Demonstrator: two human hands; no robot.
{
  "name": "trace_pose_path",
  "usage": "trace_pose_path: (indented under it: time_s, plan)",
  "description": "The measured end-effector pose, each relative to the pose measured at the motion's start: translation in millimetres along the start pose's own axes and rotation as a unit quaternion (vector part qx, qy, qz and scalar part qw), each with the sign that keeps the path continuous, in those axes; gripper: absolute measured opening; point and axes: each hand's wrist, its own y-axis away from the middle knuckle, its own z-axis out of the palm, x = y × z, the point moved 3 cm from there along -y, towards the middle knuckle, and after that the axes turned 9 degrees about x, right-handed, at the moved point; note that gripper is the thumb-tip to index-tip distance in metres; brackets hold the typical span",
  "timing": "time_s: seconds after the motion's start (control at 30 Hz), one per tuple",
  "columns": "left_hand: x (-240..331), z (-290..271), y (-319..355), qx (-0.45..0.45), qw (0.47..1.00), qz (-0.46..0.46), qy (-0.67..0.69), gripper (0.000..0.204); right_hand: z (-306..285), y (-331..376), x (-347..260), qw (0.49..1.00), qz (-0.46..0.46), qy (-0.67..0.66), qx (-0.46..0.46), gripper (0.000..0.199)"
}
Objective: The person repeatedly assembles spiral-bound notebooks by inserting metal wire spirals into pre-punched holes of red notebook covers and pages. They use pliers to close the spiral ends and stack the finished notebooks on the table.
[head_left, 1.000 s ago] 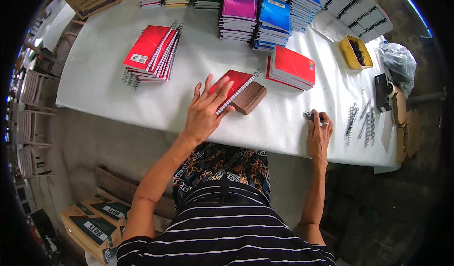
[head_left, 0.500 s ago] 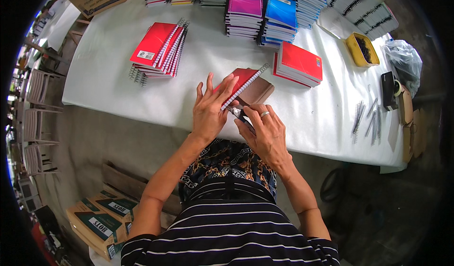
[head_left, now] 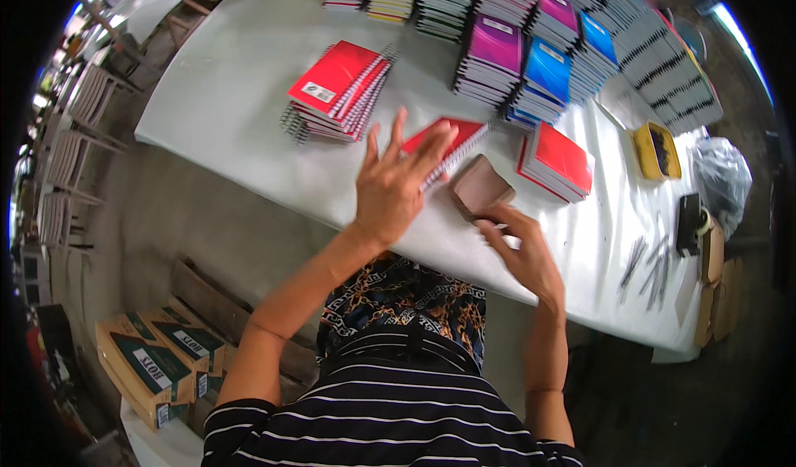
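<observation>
A red spiral notebook (head_left: 469,128) lies on the table in front of me, its coil along the side nearer to me. My left hand (head_left: 390,192) is over it, fingers spread and blurred, with the fingertips across the red cover. Just right of the notebook rests a brown block-like piece (head_left: 484,183) with a slightly hollowed top. At that block's near corner is my right hand (head_left: 527,250), thumb and fingers bent and smeared by motion. Whether anything is in that hand is hidden.
Left of the notebook is a stack of red spiral notebooks (head_left: 338,81); right, a stack of red-covered books (head_left: 560,160). Purple notebooks (head_left: 496,42) and blue notebooks (head_left: 543,69) are piled behind. Loose wire coils (head_left: 655,272), a yellow tub (head_left: 668,164) and a plastic bag (head_left: 720,181) sit farther right.
My right hand has moved right, away from the notebook's coil to the brown block; the dark-handled tool it held no longer shows. My left hand has lifted and spread. The view has turned.
</observation>
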Motion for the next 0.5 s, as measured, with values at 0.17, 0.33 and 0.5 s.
trace_pose_path:
  time_s: [0.17, 0.33, 0.5]
  plan:
    - [-101.3, -42.5, -64.8, 0.043, 0.98, -0.054, 0.187, 0.06, -80.0, 28.7, 59.2, 0.934, 0.061, 0.325, 0.134, 0.02]
    - [-140.0, -70.7, -99.9, -0.105, 0.843, -0.12, 0.514, 0.071, -42.4, -11.6, 38.6, 0.961, -0.05, 0.173, 0.21, 0.073]
    - [-152.7, -58.6, -118.1, -0.186, 0.768, -0.042, 0.611, 0.08, 65.3, -123.4, -70.4, 0.921, -0.052, -0.385, 0.027, 0.07]
